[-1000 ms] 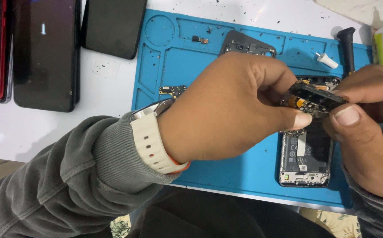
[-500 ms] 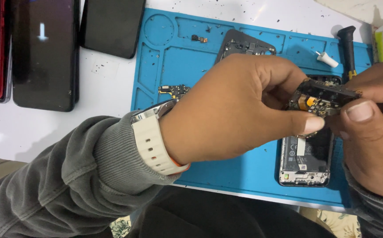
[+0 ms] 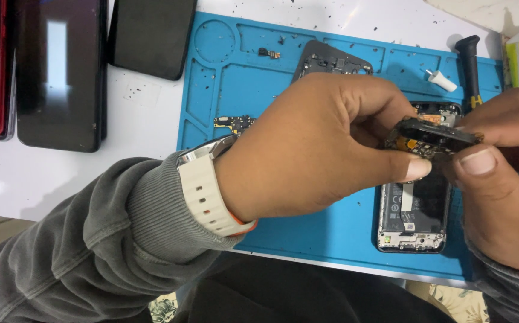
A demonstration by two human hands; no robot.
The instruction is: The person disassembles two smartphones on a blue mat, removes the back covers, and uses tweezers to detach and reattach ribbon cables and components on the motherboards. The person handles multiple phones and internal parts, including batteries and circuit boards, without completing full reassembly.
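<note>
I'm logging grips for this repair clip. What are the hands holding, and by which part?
Both hands pinch one small dark phone part: the left hand by its left end, the right hand by its right end.

white table carries blue mat, dark phones (speckled with debris).

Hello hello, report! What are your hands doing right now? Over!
Left hand and right hand both pinching small dark circuit board. Held above opened phone on blue mat. Nothing in the way.

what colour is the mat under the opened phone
Blue: the work mat beneath the opened phone is bright blue, seen in the head view.
</note>
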